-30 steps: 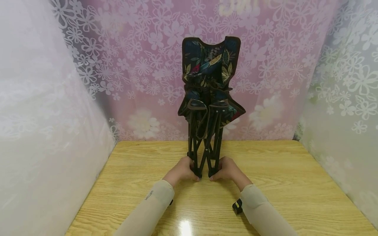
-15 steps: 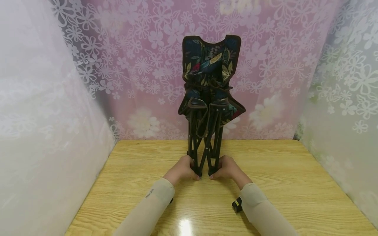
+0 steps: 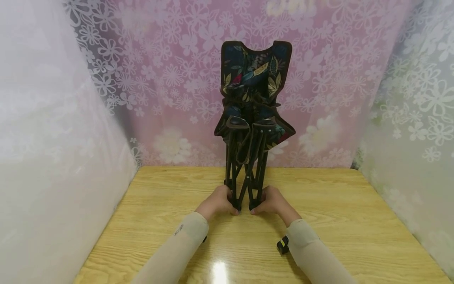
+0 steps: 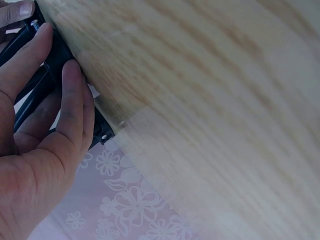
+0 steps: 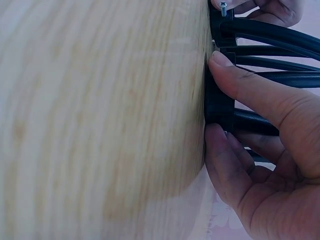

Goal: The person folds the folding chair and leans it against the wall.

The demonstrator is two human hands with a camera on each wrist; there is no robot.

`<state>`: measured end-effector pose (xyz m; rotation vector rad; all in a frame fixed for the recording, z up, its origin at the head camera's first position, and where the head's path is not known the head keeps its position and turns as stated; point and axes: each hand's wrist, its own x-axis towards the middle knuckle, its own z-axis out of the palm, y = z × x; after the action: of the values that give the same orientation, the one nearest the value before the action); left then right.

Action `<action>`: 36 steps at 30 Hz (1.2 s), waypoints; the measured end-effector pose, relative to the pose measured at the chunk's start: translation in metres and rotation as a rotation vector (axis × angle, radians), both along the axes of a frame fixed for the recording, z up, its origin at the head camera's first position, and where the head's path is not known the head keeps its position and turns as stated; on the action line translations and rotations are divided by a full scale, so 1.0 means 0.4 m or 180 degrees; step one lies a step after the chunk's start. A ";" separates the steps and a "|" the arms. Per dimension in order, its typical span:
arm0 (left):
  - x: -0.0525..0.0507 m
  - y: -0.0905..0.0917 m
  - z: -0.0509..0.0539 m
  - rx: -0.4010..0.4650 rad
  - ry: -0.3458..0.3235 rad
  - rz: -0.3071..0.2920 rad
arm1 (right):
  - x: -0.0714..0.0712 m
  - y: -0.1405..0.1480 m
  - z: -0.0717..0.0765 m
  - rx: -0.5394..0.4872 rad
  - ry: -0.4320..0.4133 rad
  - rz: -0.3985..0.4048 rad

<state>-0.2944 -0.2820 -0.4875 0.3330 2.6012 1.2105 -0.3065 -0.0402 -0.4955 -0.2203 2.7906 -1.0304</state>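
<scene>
A small folding chair [image 3: 256,79] stands upright and mostly folded on the wooden table [image 3: 170,189]. Its dark fabric carries a leaf print, and its black tube legs [image 3: 247,177] cross below. My left hand [image 3: 217,202] pinches the front left foot between thumb and fingers. On the other side, my right hand [image 3: 274,203] grips the front right foot the same way. The right wrist view shows thumb and fingers around a black plastic foot [image 5: 220,100] at the tabletop. In the left wrist view the left fingers hold another black foot [image 4: 59,52], with a screw beside the thumb.
A pink floral curtain [image 3: 170,79] hangs behind the table, with pale sheets [image 3: 53,138] on the left and right. A small black device [image 3: 282,245] sits by the right wrist. The table's back edge lies just behind the chair.
Both hands keep their hold on the chair's feet, and the chair stays folded. The view shifts very slightly; nothing else visibly differs.
</scene>
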 end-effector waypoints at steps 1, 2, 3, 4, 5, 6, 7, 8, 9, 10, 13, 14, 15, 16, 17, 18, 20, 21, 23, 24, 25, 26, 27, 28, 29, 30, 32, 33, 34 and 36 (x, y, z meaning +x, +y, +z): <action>0.000 0.000 0.000 -0.0010 0.0003 -0.0004 | 0.001 0.000 0.000 -0.0001 -0.0008 0.0000; -0.001 0.000 0.000 -0.0008 -0.0002 -0.0007 | 0.001 0.000 -0.001 -0.0006 -0.0014 -0.0001; -0.002 0.000 -0.001 0.0000 -0.0006 -0.0007 | 0.001 0.000 -0.002 -0.0009 -0.0021 -0.0003; -0.002 0.000 -0.002 0.0011 -0.0011 -0.0011 | 0.002 -0.001 -0.003 -0.0015 -0.0025 -0.0006; -0.003 0.000 -0.003 0.0020 -0.0014 -0.0013 | 0.003 -0.001 -0.002 -0.0017 -0.0023 -0.0009; -0.004 -0.001 -0.003 0.0026 -0.0006 -0.0021 | 0.003 -0.001 -0.003 -0.0011 -0.0013 -0.0014; -0.005 -0.001 -0.004 0.0031 0.0002 -0.0028 | 0.004 -0.001 -0.003 -0.0006 -0.0006 -0.0014; -0.006 -0.001 -0.005 0.0039 -0.0002 -0.0029 | 0.005 -0.001 -0.003 -0.0001 -0.0005 -0.0018; -0.007 -0.001 -0.006 0.0039 0.0005 -0.0034 | 0.006 -0.001 -0.003 0.0004 -0.0004 -0.0020; -0.009 -0.001 -0.007 0.0022 0.0011 -0.0037 | 0.007 -0.001 -0.001 0.0009 0.0000 -0.0022; -0.011 0.000 -0.009 -0.0001 0.0004 -0.0029 | 0.008 -0.002 0.002 0.0016 -0.0005 -0.0031; -0.012 0.000 -0.009 -0.0008 -0.0004 -0.0026 | 0.007 -0.002 0.003 0.0012 -0.0013 -0.0036; -0.013 0.000 -0.009 -0.0018 -0.0004 -0.0028 | 0.007 -0.002 0.003 0.0009 -0.0009 -0.0031; -0.014 0.000 -0.008 -0.0026 -0.0005 -0.0029 | 0.006 -0.002 0.004 0.0007 -0.0016 -0.0037; -0.015 0.000 -0.007 -0.0027 -0.0002 -0.0035 | 0.006 -0.002 0.004 0.0010 -0.0020 -0.0034; -0.016 0.001 -0.006 -0.0038 0.0001 -0.0041 | 0.005 -0.002 0.005 0.0001 -0.0032 -0.0036; -0.018 0.001 -0.005 -0.0051 0.0013 -0.0046 | 0.002 -0.003 0.004 -0.0019 -0.0053 -0.0040; -0.019 0.001 -0.004 -0.0052 0.0017 -0.0044 | 0.001 -0.003 0.004 -0.0027 -0.0053 -0.0042; -0.022 0.001 -0.004 -0.0068 0.0015 -0.0040 | -0.002 -0.003 0.005 -0.0032 -0.0056 -0.0044; -0.023 0.002 -0.004 -0.0073 0.0008 -0.0037 | -0.003 -0.003 0.005 -0.0039 -0.0058 -0.0046; -0.025 0.002 -0.004 -0.0078 0.0006 -0.0035 | -0.004 -0.003 0.005 -0.0035 -0.0053 -0.0040; -0.026 0.002 -0.004 -0.0084 0.0002 -0.0035 | -0.005 -0.004 0.006 -0.0034 -0.0050 -0.0036; -0.027 0.002 -0.004 -0.0091 0.0005 -0.0036 | -0.006 -0.004 0.006 -0.0036 -0.0050 -0.0030; -0.029 0.002 -0.004 -0.0099 0.0008 -0.0037 | -0.007 -0.004 0.007 -0.0034 -0.0053 -0.0024; -0.030 0.001 -0.004 -0.0099 0.0015 -0.0037 | -0.008 -0.004 0.007 -0.0033 -0.0050 -0.0019; -0.032 0.001 -0.003 -0.0105 0.0021 -0.0038 | -0.009 -0.004 0.007 -0.0031 -0.0054 -0.0015; -0.033 0.001 -0.003 -0.0109 0.0039 -0.0039 | -0.010 -0.004 0.006 -0.0021 -0.0060 -0.0012; -0.034 0.001 -0.003 -0.0110 0.0047 -0.0041 | -0.010 -0.004 0.006 -0.0015 -0.0064 -0.0012; -0.034 0.001 -0.003 -0.0111 0.0050 -0.0042 | -0.010 -0.004 0.006 -0.0006 -0.0069 -0.0018; -0.034 0.001 -0.004 -0.0106 0.0043 -0.0046 | -0.011 -0.004 0.003 -0.0003 -0.0074 -0.0022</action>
<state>-0.3081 -0.2817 -0.4890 0.3541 2.6227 1.1627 -0.3109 -0.0420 -0.4941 -0.1977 2.7721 -1.0291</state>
